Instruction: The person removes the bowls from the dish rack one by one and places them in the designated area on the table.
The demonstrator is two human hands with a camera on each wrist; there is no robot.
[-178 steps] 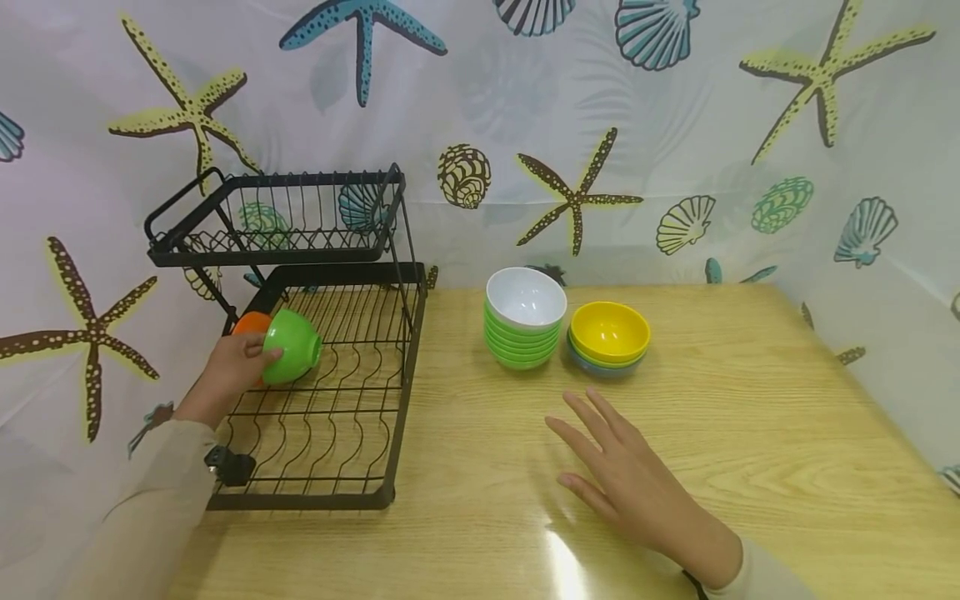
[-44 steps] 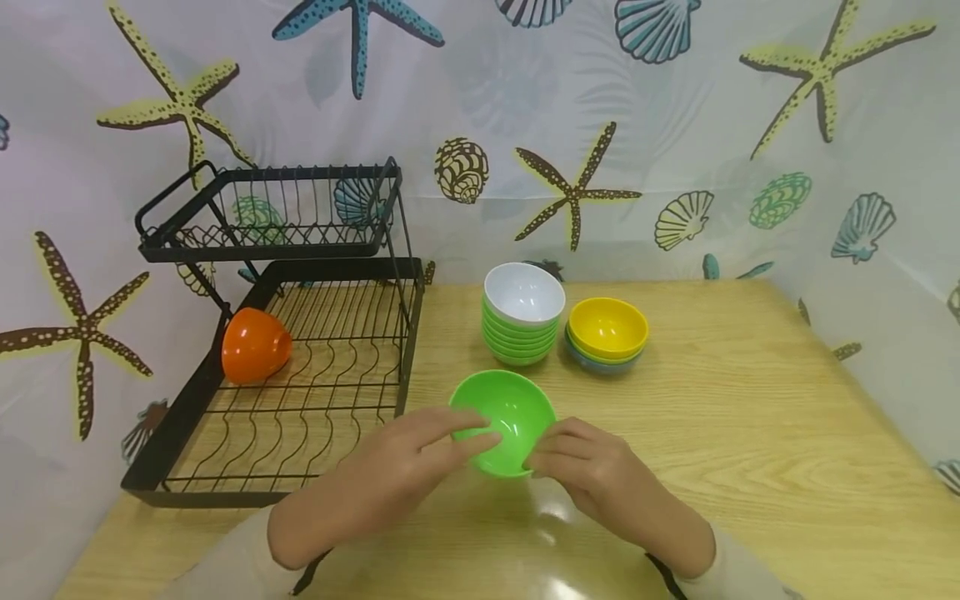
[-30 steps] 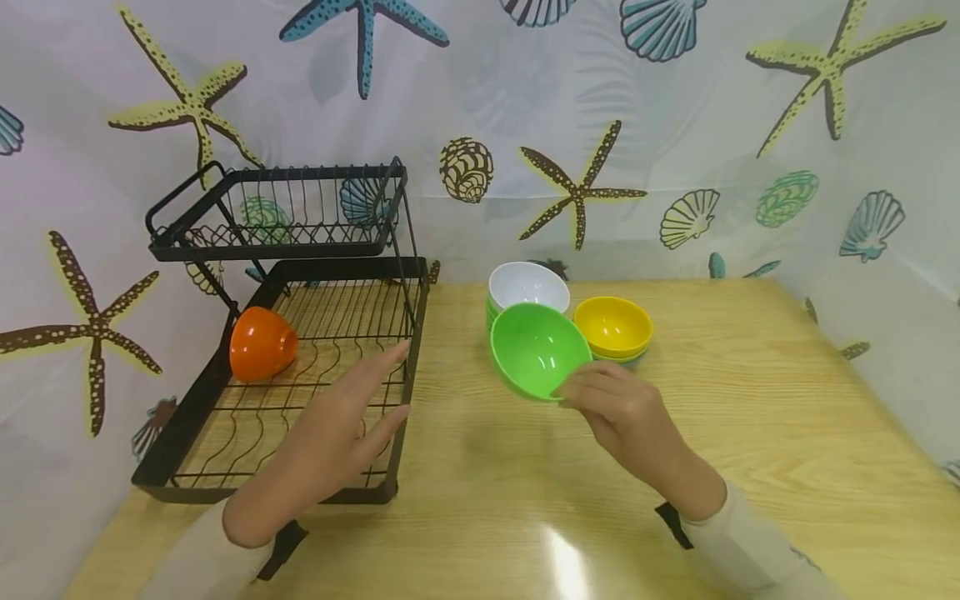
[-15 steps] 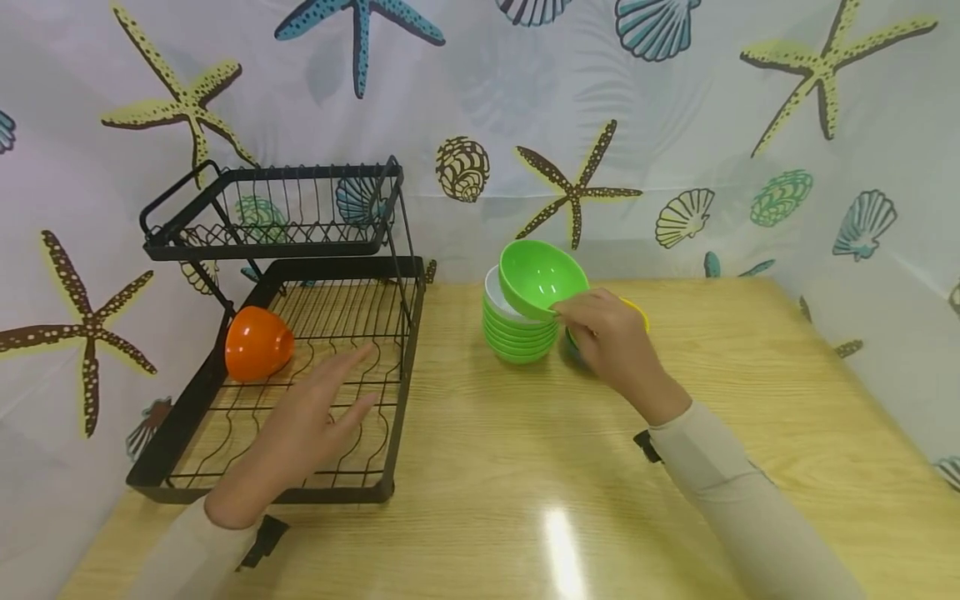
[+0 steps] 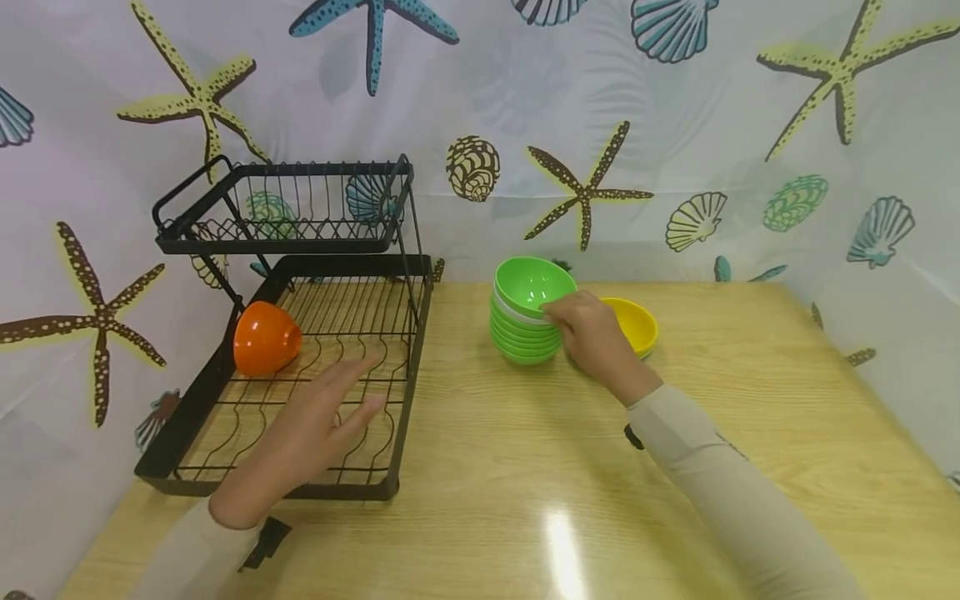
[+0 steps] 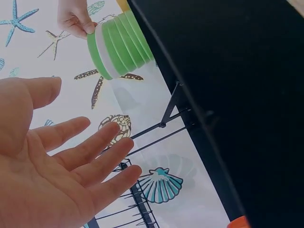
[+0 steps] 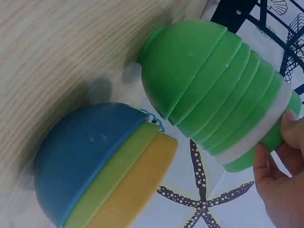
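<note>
My right hand (image 5: pixel 596 337) pinches the near right rim of a green bowl (image 5: pixel 534 282), which sits in the top of a stack. Just below it a white bowl (image 7: pixel 260 134) shows as a pale band, above several green bowls (image 5: pixel 523 343). In the right wrist view, thumb and fingers meet at the top bowl's rim. My left hand (image 5: pixel 300 433) hovers over the front of the black dish rack (image 5: pixel 337 490), fingers spread and holding nothing. An orange bowl (image 5: pixel 264 340) lies on its side in the rack's lower tier.
Right of the stack stands a second pile: a yellow bowl (image 5: pixel 639 325) over a light green bowl (image 7: pixel 111 175) and a blue bowl (image 7: pixel 85 156). The rack's upper tier (image 5: pixel 281 246) overhangs its back part. A patterned cloth (image 5: pixel 480 92) closes off the back and sides.
The green bowl left the rack in the left hand, passed to the right hand, and moved right and back onto the stack. The left hand drew back over the rack's front.
</note>
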